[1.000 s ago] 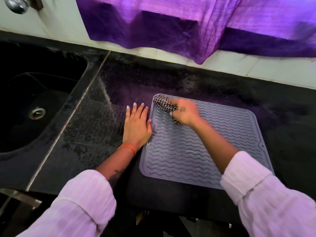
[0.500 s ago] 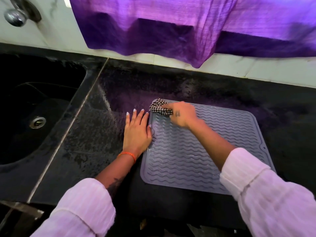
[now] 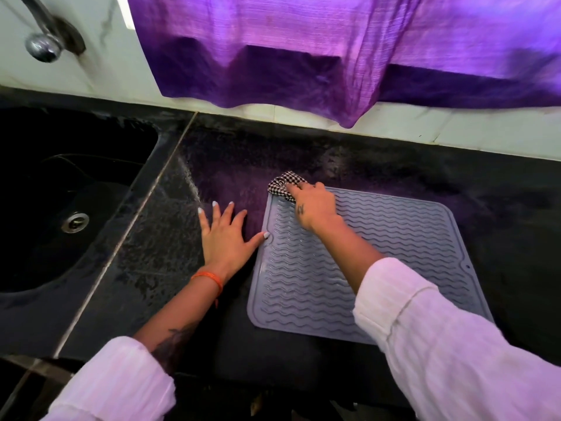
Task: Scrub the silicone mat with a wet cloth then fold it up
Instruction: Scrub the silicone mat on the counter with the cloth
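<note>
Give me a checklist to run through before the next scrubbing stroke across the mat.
1. Right hand grips the checkered cloth: ok.
2. Cloth on the silicone mat: partly ok; it sits at the far left corner and overhangs onto the counter.
3. Left hand steadies the mat: the hand lies flat on the counter with its thumb at the mat's left edge; firm hold cannot tell.
4. Mat lies flat: ok.
5. Cloth wet enough: cannot tell.
6. Mat unfolded: ok.
</note>
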Tool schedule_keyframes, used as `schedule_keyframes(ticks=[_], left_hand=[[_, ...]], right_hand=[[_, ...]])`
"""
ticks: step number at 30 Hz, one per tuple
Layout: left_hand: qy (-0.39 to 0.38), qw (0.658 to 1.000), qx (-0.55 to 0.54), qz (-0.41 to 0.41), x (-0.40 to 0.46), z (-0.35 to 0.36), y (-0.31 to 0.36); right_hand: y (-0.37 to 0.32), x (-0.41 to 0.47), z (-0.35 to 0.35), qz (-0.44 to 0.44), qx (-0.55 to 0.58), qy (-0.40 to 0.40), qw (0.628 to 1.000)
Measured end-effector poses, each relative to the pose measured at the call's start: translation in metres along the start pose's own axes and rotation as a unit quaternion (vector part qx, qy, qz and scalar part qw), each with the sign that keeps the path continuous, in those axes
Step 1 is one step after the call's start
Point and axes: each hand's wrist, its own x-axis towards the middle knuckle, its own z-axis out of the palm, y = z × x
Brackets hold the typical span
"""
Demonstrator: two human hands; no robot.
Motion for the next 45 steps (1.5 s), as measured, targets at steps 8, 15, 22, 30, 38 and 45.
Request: schedule_keyframes(ticks=[8, 15, 22, 30, 38, 45], left_hand=[[0.008, 1.000, 0.006, -0.016, -0.001, -0.002, 0.002], [-0.006, 1.000, 0.020, -0.008, 0.001, -0.003, 0.003], [-0.048, 0.996, 0.065, 0.029, 0.007, -0.013, -0.002], [-0.105, 0.991, 0.065, 0.049, 0.014, -0.019, -0.010], [-0.097, 0.992, 0.060, 0.049, 0.011, -0.018, -0.009], [-0.093, 0.993, 0.042, 0.052, 0.009, -0.016, -0.011]], right_hand=[[0.001, -0.030, -0.007, -0.142, 0.027, 0.007, 0.990], [0.014, -0.008, -0.003, -0.051, 0.147, 0.005, 0.988], [0.012, 0.001, 0.000, -0.081, 0.078, -0.053, 0.992], [-0.001, -0.034, 0.018, -0.081, 0.077, 0.016, 0.994], [-0.005, -0.060, 0.020, -0.094, 0.076, 0.047, 0.992], [-0.007, -0.063, 0.015, -0.121, 0.047, 0.024, 0.991]])
